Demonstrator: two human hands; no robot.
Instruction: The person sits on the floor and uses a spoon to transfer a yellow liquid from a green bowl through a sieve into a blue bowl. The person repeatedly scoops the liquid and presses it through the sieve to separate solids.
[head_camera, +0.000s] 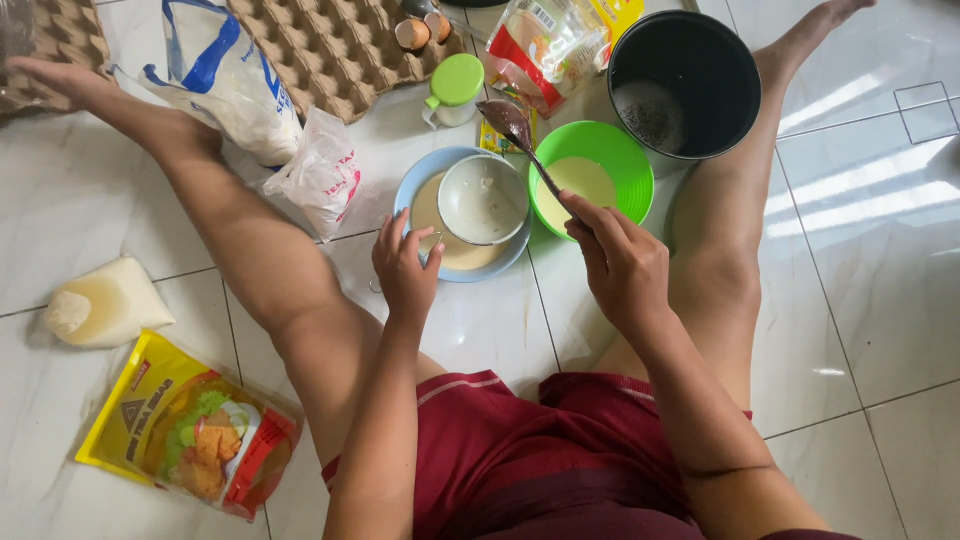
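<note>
I sit on a tiled floor with my legs spread. My left hand (405, 265) rests on the near rim of a light blue bowl (412, 190) that holds pale batter, with a white cup-like strainer (483, 200) sitting in it. My right hand (622, 265) grips the handle of a metal spoon (510, 122), whose bowl is raised above the floor beyond the green bowl (625, 160). The green bowl holds pale batter too.
A black bucket (690, 70) stands at the right. Cardboard egg trays (330, 45) with eggshells (412, 33), a white jar with green lid (455, 90), flour bags (235, 80), a small plastic bag (322, 172), snack packets (545, 45), a pale liquid pouch (100, 303) and a yellow breadcrumb packet (185, 430) lie around.
</note>
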